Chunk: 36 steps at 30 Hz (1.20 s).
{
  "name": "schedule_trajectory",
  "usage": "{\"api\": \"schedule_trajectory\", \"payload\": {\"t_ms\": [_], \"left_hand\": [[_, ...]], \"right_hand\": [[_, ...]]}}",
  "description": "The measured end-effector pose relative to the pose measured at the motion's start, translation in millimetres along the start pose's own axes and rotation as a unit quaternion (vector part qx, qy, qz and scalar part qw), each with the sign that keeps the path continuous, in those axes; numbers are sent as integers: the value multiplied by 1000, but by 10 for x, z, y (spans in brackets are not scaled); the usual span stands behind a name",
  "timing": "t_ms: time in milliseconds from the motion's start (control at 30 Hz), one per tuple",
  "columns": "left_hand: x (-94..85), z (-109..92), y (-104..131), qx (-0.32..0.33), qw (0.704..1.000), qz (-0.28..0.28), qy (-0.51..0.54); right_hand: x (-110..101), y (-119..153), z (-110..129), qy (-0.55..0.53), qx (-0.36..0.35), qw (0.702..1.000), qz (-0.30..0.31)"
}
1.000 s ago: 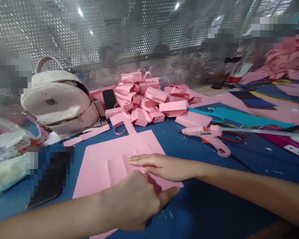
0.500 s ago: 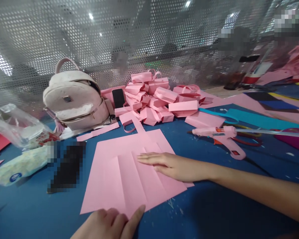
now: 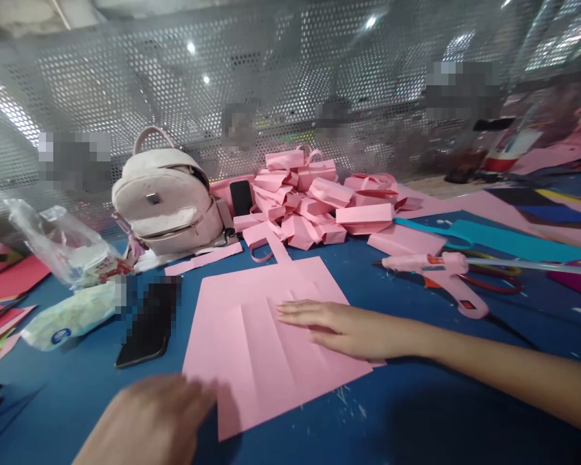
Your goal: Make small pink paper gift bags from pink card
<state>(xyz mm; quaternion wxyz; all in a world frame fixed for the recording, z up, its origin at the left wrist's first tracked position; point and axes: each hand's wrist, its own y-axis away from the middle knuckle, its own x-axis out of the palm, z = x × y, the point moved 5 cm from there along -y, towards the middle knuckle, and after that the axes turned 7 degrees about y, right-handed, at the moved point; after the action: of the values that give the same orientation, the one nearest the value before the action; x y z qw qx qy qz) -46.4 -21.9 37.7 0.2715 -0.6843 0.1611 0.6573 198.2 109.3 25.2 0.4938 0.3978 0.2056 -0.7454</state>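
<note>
A sheet of pink paper point(image 3: 227, 374) with several creases running along it lies flat on the blue table. My right hand point(image 3: 343, 326) rests on its right half, palm down, fingers stretched out flat. My left hand point(image 3: 159, 413), smeared by motion, is at the sheet's near left corner and hides it. Whether its fingers touch the paper I cannot tell. A pink strip point(image 3: 278, 248) reaches from the sheet's far edge toward a heap of folded pink paper pieces point(image 3: 300, 200).
A pink glue gun point(image 3: 455, 278) with a clear stick lies to the right, its cord trailing. Left of the sheet are a dark phone point(image 3: 148, 329), a tissue pack point(image 3: 77, 316) and a clear plastic bag point(image 3: 72, 252). Behind stand a pale backpack point(image 3: 174, 194) and a perforated metal screen point(image 3: 281, 64).
My left hand has moved left, away from the sheet's near edge, and is now blurred. My right hand stays on the paper. The whole view has shifted slightly.
</note>
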Motion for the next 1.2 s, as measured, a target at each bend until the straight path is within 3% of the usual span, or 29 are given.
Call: {"api": "schedule_trajectory", "payload": {"t_ms": [67,167,233,333,533,733,1067,1200], "left_hand": [[-85,256,-335,-73,993,-23,95],[40,550,-813,-153,948,40,276],[140,632,-1044,-161,942,57,290],[259,654,-1207,-167,939,80,289],[312,682,-1243,-164,918,121,342],[298,754,-1239,-153,855,124,480],[119,856,-1137,-191,810,11,555],[48,864,-1079,-215,790,-88,568]], "right_hand": [[-11,0,49,18,-8,1000,2],[-13,16,106,55,-16,998,-5],[-3,41,143,80,-23,996,-9],[9,100,198,109,-18,994,-3],[-38,244,247,127,17,992,-4],[-220,337,69,119,51,982,-138],[-364,485,-112,27,137,958,-252],[-464,490,-260,19,179,941,-286]]}}
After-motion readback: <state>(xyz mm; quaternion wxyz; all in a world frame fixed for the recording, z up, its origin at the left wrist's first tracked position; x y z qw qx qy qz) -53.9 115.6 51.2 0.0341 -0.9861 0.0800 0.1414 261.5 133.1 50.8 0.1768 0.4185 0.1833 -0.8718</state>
